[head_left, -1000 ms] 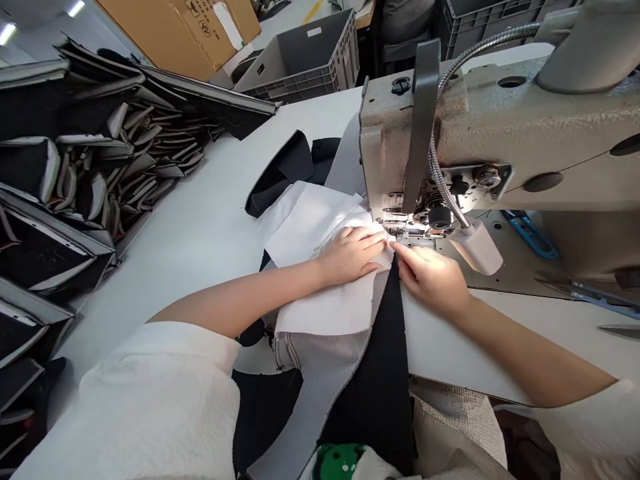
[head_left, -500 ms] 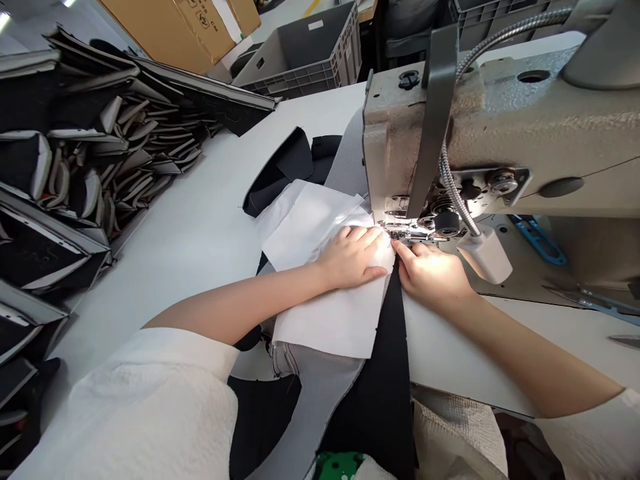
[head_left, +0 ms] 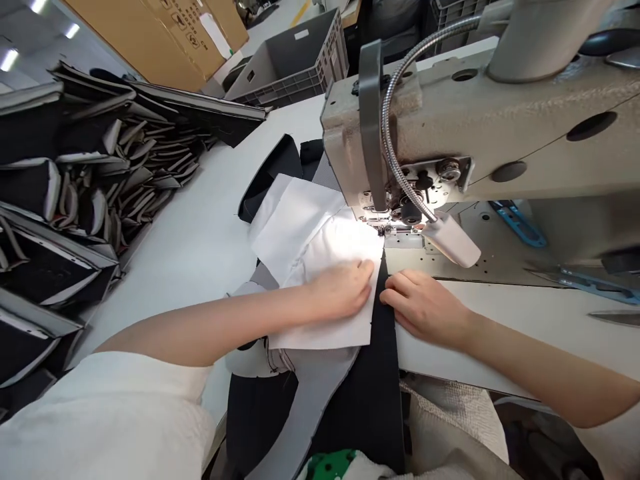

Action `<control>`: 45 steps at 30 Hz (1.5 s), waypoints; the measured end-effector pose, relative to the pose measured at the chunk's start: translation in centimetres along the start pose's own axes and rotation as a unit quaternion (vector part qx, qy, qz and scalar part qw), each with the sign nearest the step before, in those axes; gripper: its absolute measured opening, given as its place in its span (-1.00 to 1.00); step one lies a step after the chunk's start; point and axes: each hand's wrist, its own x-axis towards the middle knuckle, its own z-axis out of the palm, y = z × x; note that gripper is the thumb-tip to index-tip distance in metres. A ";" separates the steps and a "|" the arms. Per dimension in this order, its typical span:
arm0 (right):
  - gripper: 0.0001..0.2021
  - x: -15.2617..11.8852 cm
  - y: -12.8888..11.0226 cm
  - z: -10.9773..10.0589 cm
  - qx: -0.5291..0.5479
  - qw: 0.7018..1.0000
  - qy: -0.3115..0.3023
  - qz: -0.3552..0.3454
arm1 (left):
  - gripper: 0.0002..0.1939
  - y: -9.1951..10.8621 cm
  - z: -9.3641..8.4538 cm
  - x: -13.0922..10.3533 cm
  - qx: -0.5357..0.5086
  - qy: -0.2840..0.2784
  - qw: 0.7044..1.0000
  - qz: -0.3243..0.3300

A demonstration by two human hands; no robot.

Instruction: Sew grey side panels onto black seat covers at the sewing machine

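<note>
My left hand [head_left: 345,290] lies on the white fabric piece [head_left: 320,333], fingers curled in and pinching it close to its right edge. That white piece is layered over grey mesh fabric [head_left: 320,380] and black fabric [head_left: 383,380], which hangs over the table's front edge. My right hand [head_left: 427,307] is closed at the right edge of the black fabric, its fingertips bent onto it. Ahead of both hands, the sewing machine [head_left: 370,147] has its lit presser foot [head_left: 383,230] at the white fabric's upper right edge.
Stacked black padded pieces [head_left: 150,140] fill the left of the table. A grey crate [head_left: 305,60] and a cardboard box [head_left: 175,40] stand behind. Blue thread snips [head_left: 520,223] and further blue-handled snips [head_left: 600,285] lie right, near a pointed metal blade [head_left: 617,317]. A lamp [head_left: 453,240] hangs by the needle area.
Both hands have drawn back from the presser foot toward me. The left, flat before, has curled its fingers; the right has folded its pointing finger. The view has shifted, moving the machine leftward.
</note>
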 end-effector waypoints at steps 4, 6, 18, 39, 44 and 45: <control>-0.74 -0.1 0.2 -0.3 0.081 0.995 -0.034 -0.041 | -0.68 1.0 -0.8 0.2 -0.043 -0.077 0.994 -0.064; -0.70 -0.1 0.0 -0.3 0.095 0.992 -0.055 -0.055 | -0.56 1.7 -1.0 0.8 -0.007 -0.063 0.993 -0.102; -0.37 -0.9 -3.1 0.0 0.062 0.991 -0.053 -0.107 | -0.17 2.2 -1.2 0.3 0.039 -0.119 0.988 -0.085; -0.63 2.0 -5.5 3.1 -0.136 0.989 0.062 0.003 | -0.35 -1.6 -2.9 3.9 -0.246 -0.089 0.965 0.009; -0.64 2.8 -5.0 3.0 -0.104 0.993 0.053 0.010 | -0.31 -2.1 -2.6 4.0 -0.218 -0.058 0.974 0.027; -0.64 2.4 -4.7 2.6 -0.088 0.995 0.048 0.010 | -0.31 -1.8 -2.4 4.0 -0.202 -0.042 0.978 0.035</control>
